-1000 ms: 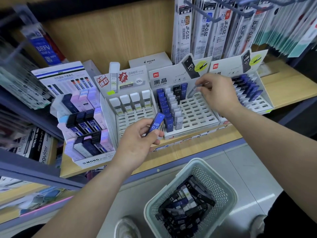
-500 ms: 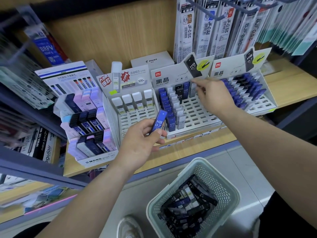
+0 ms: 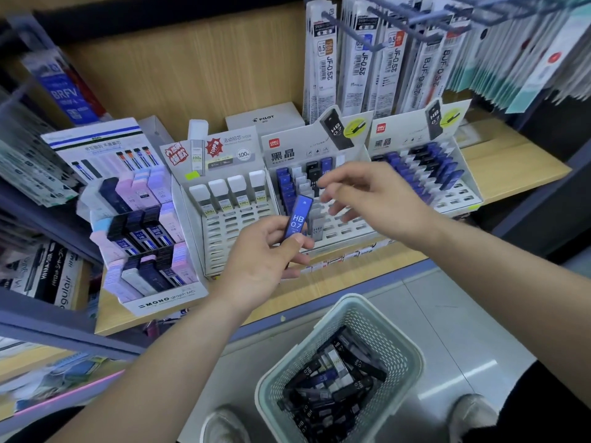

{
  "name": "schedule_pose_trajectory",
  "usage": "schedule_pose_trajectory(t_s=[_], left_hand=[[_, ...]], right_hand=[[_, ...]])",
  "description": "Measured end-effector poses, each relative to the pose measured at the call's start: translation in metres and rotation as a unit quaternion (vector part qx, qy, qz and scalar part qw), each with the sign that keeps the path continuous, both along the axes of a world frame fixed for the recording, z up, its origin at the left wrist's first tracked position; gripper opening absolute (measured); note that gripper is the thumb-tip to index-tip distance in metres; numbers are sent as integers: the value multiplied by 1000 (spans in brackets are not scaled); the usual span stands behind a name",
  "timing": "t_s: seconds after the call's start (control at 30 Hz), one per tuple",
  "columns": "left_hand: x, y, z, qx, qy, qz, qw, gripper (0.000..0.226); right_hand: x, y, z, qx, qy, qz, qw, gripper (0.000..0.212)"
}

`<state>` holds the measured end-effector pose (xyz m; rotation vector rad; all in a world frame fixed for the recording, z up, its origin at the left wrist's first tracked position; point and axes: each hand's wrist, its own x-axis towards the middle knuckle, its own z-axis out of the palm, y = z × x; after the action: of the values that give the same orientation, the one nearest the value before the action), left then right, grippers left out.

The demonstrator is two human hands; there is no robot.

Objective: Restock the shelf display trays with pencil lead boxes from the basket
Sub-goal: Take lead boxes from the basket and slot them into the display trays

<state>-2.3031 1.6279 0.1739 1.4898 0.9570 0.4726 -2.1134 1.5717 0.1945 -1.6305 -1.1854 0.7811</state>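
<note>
Blue plastic marked "HB 0.7": this lead box [image 3: 298, 219] is pinched between the thumb and fingers of the left hand [image 3: 265, 257]; it stands nearly upright, its top leaning toward 1 o'clock; the thumb covers its lower end. The box is in the air in front of the middle display tray [image 3: 348, 230], apart from the slots.

At 2 o'clock from the box, the right hand [image 3: 374, 203] hovers over the same tray; its fingers are spread and loosely bent, a wide grip; motion blur softens the fingertips, and contact with the tray contents cannot be determined. The hand hides part of the tray's rows; blue, white and black boxes [image 3: 289, 187] stand in the rear left slots; the front slots are bare grid.

At 3 o'clock from that tray, the right display tray [image 3: 460, 199] holds rows of blue and black boxes; at 9 o'clock, a white tray [image 3: 224, 238] carries four white-capped boxes along its back row; further toward 9 o'clock stands a stepped MONO display [image 3: 166, 298].

At 5 o'clock from the held box, on the floor, the basket [image 3: 406, 356] contains loose boxes [image 3: 332, 375] lying at mixed angles; the lower frame edge cuts off its near rim. Hanging refill packs [image 3: 361, 59] at 12 o'clock are cut off at the top; their small print is unreadable.
</note>
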Motion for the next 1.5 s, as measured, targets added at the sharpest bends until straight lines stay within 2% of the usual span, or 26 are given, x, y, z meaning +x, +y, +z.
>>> schedule_pose_trajectory(t_s=[0.1,0.33,0.43,0.53,0.67,0.83,1.13,1.5], left_hand=[[5,-6,2,-1,-10,-8,1000,16],[11,-15,6,28,0,-51,998,16],[8,-3,2,139,34,-36,989,15],[-1,13,-2,282,98,-14,954,17],[-8,22,-8,382,194,-58,902,40],[-10,20,-14,382,246,-114,884,53],[-16,26,-18,368,245,-127,888,56],[-19,25,-21,334,243,-134,901,60]], right_hand=[[-11,-9,1,13,31,40,999,16],[-9,-14,0,23,51,29,998,16],[6,-12,11,51,18,-10,998,16],[34,-7,13,74,-61,-89,991,17],[53,10,-4,62,-155,-142,976,16],[52,34,-29,39,-185,-133,973,15],[48,47,-35,24,-258,-91,961,11],[51,56,-46,36,-314,-95,944,16]])
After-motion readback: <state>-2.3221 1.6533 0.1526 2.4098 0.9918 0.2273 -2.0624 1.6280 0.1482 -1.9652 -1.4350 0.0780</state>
